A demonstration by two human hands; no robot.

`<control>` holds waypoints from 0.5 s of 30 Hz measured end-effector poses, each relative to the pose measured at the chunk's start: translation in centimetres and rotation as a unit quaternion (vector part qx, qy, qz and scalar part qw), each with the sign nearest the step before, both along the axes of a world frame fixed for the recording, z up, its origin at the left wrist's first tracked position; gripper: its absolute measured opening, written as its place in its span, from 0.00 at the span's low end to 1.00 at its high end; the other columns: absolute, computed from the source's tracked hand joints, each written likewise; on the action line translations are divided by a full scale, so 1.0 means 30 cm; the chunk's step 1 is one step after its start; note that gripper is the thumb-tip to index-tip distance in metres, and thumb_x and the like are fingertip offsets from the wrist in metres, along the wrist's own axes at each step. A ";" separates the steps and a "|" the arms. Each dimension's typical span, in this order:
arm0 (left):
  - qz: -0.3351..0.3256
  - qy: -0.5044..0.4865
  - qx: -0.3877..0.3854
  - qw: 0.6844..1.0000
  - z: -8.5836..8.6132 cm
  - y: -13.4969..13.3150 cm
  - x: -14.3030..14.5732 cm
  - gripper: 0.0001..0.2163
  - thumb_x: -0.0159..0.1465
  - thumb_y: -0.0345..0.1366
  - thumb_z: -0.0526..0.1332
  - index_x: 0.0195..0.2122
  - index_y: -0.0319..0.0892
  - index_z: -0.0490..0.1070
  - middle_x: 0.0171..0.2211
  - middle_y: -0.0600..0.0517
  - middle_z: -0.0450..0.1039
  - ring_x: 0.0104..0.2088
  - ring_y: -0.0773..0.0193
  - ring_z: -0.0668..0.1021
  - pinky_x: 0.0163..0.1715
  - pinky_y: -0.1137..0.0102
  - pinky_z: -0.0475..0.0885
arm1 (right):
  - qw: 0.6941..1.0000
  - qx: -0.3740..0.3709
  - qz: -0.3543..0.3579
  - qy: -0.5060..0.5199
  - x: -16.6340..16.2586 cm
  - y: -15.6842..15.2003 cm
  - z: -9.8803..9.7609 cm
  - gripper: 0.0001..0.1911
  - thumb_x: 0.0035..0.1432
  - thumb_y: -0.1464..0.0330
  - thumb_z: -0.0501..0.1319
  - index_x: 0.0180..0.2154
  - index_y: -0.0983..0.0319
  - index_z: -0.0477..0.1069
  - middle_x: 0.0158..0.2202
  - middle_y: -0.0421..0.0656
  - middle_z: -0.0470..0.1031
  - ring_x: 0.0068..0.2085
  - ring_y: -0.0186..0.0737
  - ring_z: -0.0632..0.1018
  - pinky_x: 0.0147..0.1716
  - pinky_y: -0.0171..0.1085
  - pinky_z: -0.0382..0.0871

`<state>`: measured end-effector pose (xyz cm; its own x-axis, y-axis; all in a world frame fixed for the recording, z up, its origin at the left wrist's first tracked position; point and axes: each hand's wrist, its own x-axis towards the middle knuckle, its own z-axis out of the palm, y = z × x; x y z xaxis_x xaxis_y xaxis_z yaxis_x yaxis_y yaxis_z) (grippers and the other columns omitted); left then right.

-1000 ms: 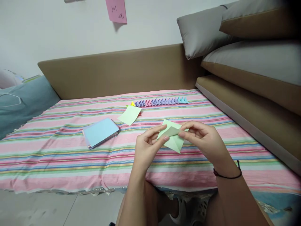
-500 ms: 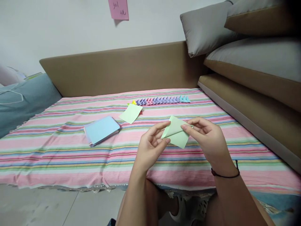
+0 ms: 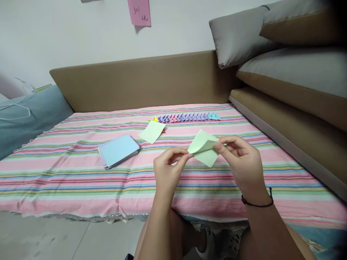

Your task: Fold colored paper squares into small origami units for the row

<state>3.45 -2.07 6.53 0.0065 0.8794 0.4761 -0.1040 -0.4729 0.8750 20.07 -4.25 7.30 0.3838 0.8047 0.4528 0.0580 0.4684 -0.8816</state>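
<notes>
A light green paper square (image 3: 205, 148), partly folded over, is held in the air above a striped bed cover (image 3: 81, 177). My left hand (image 3: 168, 170) pinches its left corner between thumb and fingers. My right hand (image 3: 242, 162) pinches the paper's right side; a black band circles that wrist. A second green sheet (image 3: 151, 132) lies flat further back. A stack of coloured paper with a blue sheet on top (image 3: 118, 150) rests to the left. A row of small folded paper pieces (image 3: 187, 116), mostly purple, lines the back of the cover.
A brown padded backrest (image 3: 141, 79) runs behind the cover. Grey and brown cushions (image 3: 284, 61) are piled at the right. A blue-grey pillow (image 3: 29, 115) lies at the left. A pink note (image 3: 139, 11) hangs on the wall. Grey floor shows below the cover's edge.
The green paper has been turned and its upper flap folded over. My left hand slid down to the left corner; my right hand stayed on the right side.
</notes>
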 end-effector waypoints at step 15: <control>0.033 0.107 0.156 0.981 0.018 0.008 -0.048 0.02 0.57 0.28 0.65 0.30 0.42 0.75 0.37 0.48 0.76 0.39 0.63 0.78 0.28 0.74 0.74 | 0.983 0.091 -0.001 -0.162 0.076 -0.029 -0.011 0.07 0.51 0.74 0.67 0.30 0.55 0.77 0.31 0.38 0.79 0.37 0.39 0.80 0.31 0.32 0.75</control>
